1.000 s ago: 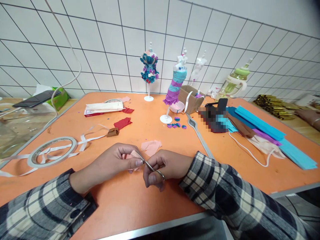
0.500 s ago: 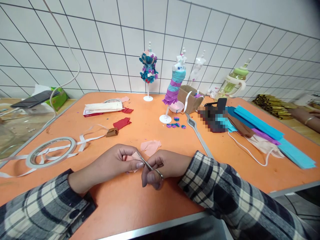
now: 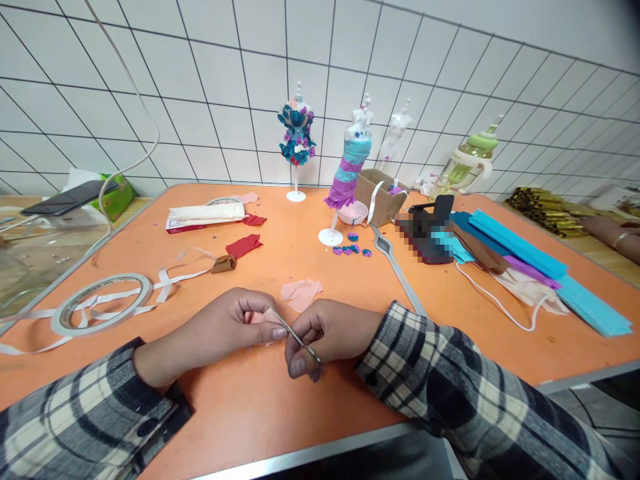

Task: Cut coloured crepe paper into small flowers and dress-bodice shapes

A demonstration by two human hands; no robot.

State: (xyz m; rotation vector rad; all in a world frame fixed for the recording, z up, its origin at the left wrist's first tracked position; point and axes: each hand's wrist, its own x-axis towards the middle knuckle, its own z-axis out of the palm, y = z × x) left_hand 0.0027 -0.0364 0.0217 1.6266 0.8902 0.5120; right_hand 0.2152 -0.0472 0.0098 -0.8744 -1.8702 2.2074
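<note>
Between thumb and fingers, my left hand (image 3: 250, 319) pinches a piece of pink crepe paper (image 3: 258, 317), mostly hidden by the hand. My right hand (image 3: 320, 337) is closed round a small pair of scissors (image 3: 296, 337), whose blades point up and left and lie across the paper by my left thumb. Just beyond both hands, a loose pink paper scrap (image 3: 301, 293) lies on the orange table (image 3: 260, 407).
White tape rolls (image 3: 103, 303) with trailing strips lie left. A blue-and-purple dress form (image 3: 350, 170) and a teal one (image 3: 297, 137) stand at the back, near a cardboard box (image 3: 383, 197). Crepe strips (image 3: 520, 243) and a bottle (image 3: 467, 163) are right. Another person's arm (image 3: 613, 233) shows far right.
The scissors have turned slightly in my right hand, and their handle end and my right fingers have shifted a little. My left hand keeps its pinch in nearly the same place.
</note>
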